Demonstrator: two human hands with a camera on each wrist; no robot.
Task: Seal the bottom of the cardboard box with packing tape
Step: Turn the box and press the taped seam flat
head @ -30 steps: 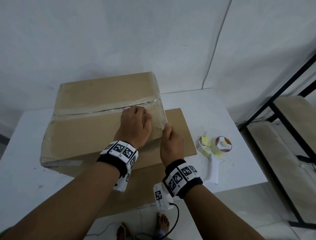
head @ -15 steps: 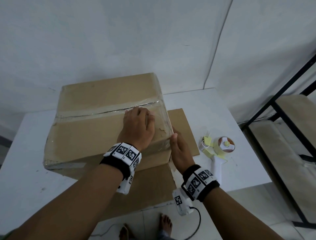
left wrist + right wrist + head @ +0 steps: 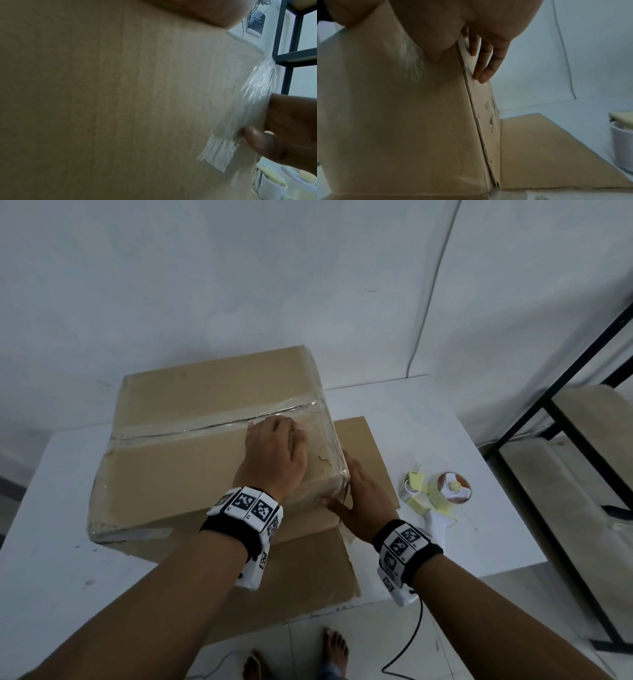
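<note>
We count one cardboard box [image 3: 191, 446], centre of the head frame, upside down on the white bench [image 3: 428, 419], its flaps splayed beneath; its inside is hidden. One strip of clear tape [image 3: 212, 424] covers the seam and folds over the right edge. Our left hand [image 3: 274, 457] lies flat on top, fingers [image 3: 270, 428] straight. Our right hand [image 3: 363, 498] presses the box's right side, fingers [image 3: 485, 65] straight. One tape dispenser [image 3: 442, 498] sits at right.

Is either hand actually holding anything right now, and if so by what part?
Nothing is gripped. The left hand lies flat on top of the cardboard box, and the right hand presses flat against its right side near the corner.
</note>
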